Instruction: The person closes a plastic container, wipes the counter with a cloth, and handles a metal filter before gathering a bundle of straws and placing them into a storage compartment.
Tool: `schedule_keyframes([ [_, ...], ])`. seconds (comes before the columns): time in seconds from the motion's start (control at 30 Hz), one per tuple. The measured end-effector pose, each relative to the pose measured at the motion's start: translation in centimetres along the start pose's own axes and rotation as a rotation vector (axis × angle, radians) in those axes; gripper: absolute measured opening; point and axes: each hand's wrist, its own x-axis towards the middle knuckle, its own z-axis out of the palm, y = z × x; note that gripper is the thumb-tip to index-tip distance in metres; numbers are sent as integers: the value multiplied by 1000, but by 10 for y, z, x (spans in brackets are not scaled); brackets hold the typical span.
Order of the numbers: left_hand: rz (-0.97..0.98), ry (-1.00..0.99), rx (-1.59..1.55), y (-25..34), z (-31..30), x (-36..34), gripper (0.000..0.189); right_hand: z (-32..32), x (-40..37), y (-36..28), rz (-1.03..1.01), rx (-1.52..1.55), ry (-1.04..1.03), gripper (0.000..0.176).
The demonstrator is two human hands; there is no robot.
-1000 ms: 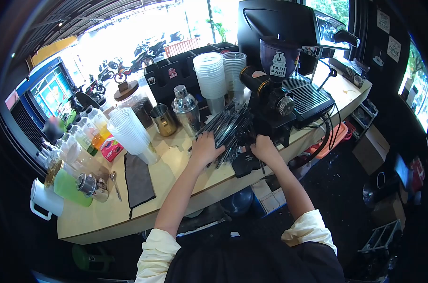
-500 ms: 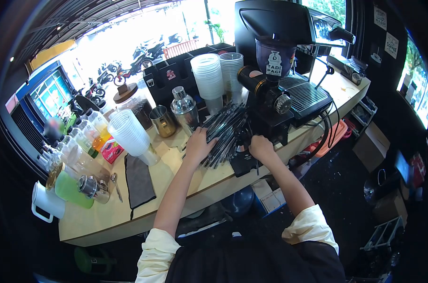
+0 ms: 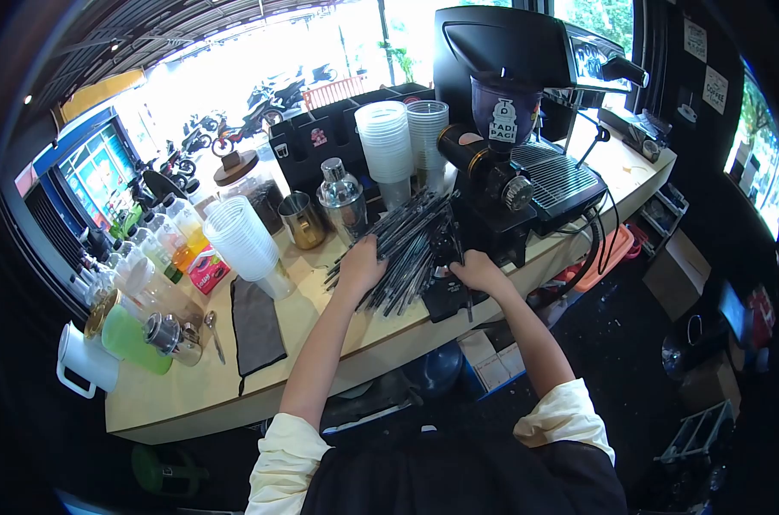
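Observation:
A loose bundle of dark wrapped straws (image 3: pixel 409 253) lies on the wooden counter, in front of the coffee grinder (image 3: pixel 495 184). My left hand (image 3: pixel 362 265) is closed around straws on the bundle's left side. At its right edge, my right hand (image 3: pixel 479 271) is closed by a dark, thin upright item near the black mat (image 3: pixel 449 297); what its fingers hold is too small to make out. Behind the straws stand a steel shaker (image 3: pixel 341 202) and stacked clear cups (image 3: pixel 384 142).
A gold metal cup (image 3: pixel 302 221), another cup stack (image 3: pixel 241 239) and a grey cloth (image 3: pixel 255 326) are to the left. Bottles (image 3: pixel 183 219) and a white pitcher (image 3: pixel 87 359) stand further left. An espresso machine (image 3: pixel 505 51) is at the back right.
The straws have spread out to the left beneath my left hand. My right hand has shifted slightly, and the camera view has moved a little.

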Motion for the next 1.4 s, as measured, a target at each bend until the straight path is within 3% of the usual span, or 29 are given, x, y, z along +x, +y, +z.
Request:
schedule_keyframes([
  [0.07,-21,12,-12,1,-2,-2,43,1,-2,7,-22,82,50,37],
  [0.13,-52,-8,-22,2,-6,0,45,-12,-13,2,163,405,-158,29],
  [0.37,-8,90,-54,-2,-3,2,50,0,-20,17,64,467,11,24],
  [0.43,-29,51,-47,1,-5,1,50,5,-24,14,-41,51,280,25],
  [0.53,-73,-9,-42,9,-5,0,49,-5,-36,-6,64,-30,238,27],
  [0.67,-63,-1,-77,12,-5,-4,48,-1,-30,1,26,-28,194,26],
  [0.83,-80,-6,-61,7,-11,-5,48,-14,-47,-20,4,-108,338,18],
  [1.07,-81,-32,-39,11,-10,-7,50,-14,-52,-29,-18,-84,378,16],
  [1.13,-87,-30,-47,13,-8,-8,51,4,-36,-10,-202,216,431,14],
  [1.17,-95,-27,-54,13,-8,-9,52,8,-34,-6,-201,215,430,14],
  [1.23,-90,-5,-79,11,-4,-12,52,11,-35,-15,-1,976,76,12],
  [1.4,-93,22,-98,8,-1,-17,52,30,-50,-53,-42,1007,156,12],
])
